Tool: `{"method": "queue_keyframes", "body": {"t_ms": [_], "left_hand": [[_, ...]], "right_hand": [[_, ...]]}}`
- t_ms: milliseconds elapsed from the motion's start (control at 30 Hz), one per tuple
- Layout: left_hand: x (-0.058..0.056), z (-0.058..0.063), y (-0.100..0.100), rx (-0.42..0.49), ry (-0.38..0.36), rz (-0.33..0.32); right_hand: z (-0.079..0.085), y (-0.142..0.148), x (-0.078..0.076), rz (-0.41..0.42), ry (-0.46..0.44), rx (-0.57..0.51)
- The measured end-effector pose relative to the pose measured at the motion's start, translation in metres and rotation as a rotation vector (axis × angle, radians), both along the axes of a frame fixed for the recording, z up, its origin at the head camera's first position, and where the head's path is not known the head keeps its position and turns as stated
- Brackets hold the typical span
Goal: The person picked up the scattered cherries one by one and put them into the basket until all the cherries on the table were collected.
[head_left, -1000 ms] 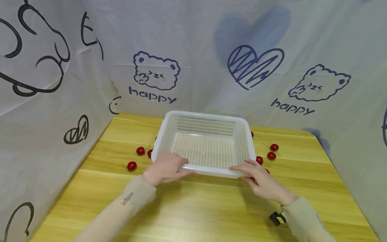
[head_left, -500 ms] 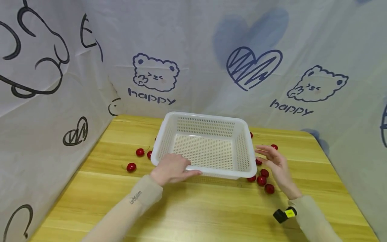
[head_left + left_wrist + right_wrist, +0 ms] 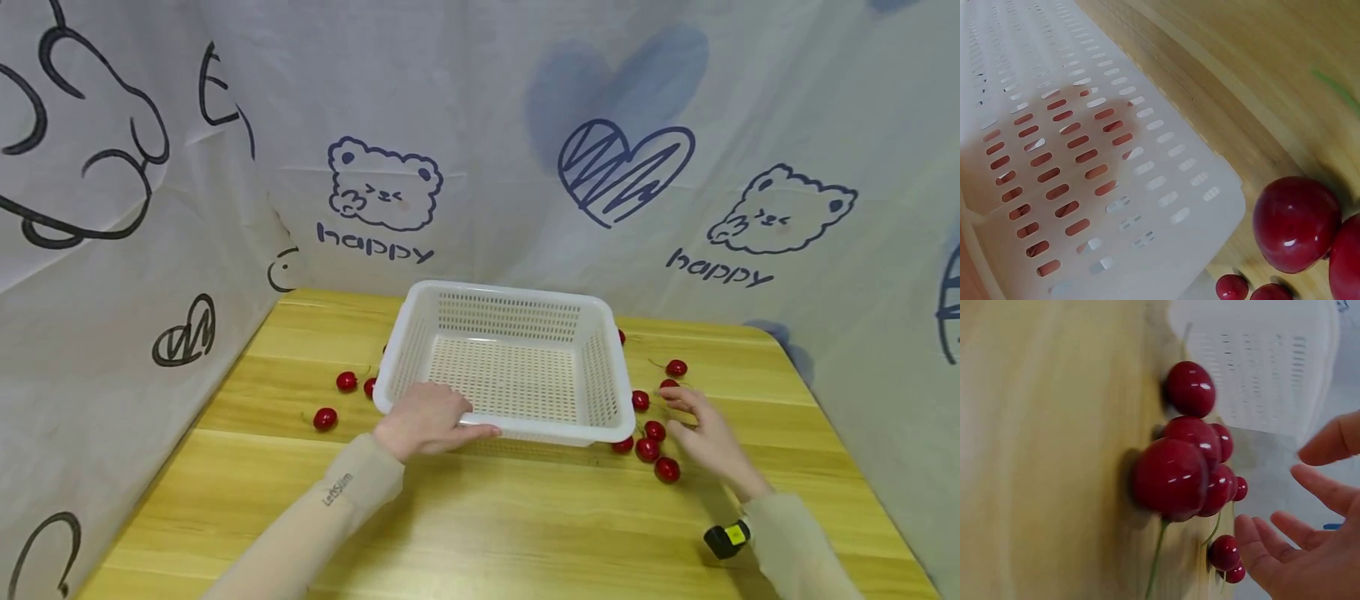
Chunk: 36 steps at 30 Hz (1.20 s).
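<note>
A white plastic basket (image 3: pixel 555 428) with slotted walls sits mid-table. My left hand (image 3: pixel 427 419) grips its near wall, fingers over the rim and thumb along the front; skin shows through the slots (image 3: pixel 1057 190) in the left wrist view. To the right of the basket, my right hand (image 3: pixel 711 442) hovers over red cherries with loosely bent fingers and nothing between them. Its fingertips overlap one cherry (image 3: pixel 670 385) in the head view. Other cherries lie close by, such as a near cherry (image 3: pixel 667 469) and a large cherry (image 3: pixel 1171 478) with a green stem in the right wrist view.
More cherries lie left of the basket, among them a front cherry (image 3: pixel 325 418) and another cherry (image 3: pixel 347 382). The wooden table (image 3: pixel 487 525) ends at a white cloth backdrop (image 3: pixel 495 217) with drawings. A small black device (image 3: pixel 726 540) is at the right wrist.
My right hand has let go of the basket's near right corner and moved right over the cherries. My left hand keeps its grip, slightly shifted right along the rim.
</note>
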<state>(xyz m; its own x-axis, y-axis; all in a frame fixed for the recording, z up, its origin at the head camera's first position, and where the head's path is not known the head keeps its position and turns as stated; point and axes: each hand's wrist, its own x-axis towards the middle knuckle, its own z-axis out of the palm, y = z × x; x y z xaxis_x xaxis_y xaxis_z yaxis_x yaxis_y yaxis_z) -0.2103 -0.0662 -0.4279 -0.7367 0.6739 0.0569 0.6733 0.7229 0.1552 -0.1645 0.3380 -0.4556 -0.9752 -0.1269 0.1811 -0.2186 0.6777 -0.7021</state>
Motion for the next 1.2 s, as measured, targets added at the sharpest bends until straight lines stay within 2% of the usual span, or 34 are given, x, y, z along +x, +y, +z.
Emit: {"method": "queue_keyframes", "body": {"t_ms": [100, 300, 433, 867, 1200], "left_hand": [[0.0, 0.001, 0.0, -0.01, -0.006, 0.002], [-0.001, 0.001, 0.001, -0.011, -0.023, 0.006], [-0.002, 0.001, 0.001, -0.011, -0.023, 0.011], [0.001, 0.001, 0.001, -0.015, -0.033, 0.021], [0.0, 0.002, 0.0, -0.001, -0.056, 0.009]], "right_hand": [[-0.005, 0.001, 0.004, 0.05, -0.053, 0.06], [-0.012, 0.0, 0.008, 0.095, -0.043, 0.159], [-0.014, 0.0, 0.008, 0.112, -0.068, 0.192], [-0.02, 0.005, 0.007, 0.077, -0.096, 0.197], [-0.022, 0.008, 0.003, 0.048, -0.045, 0.213]]}}
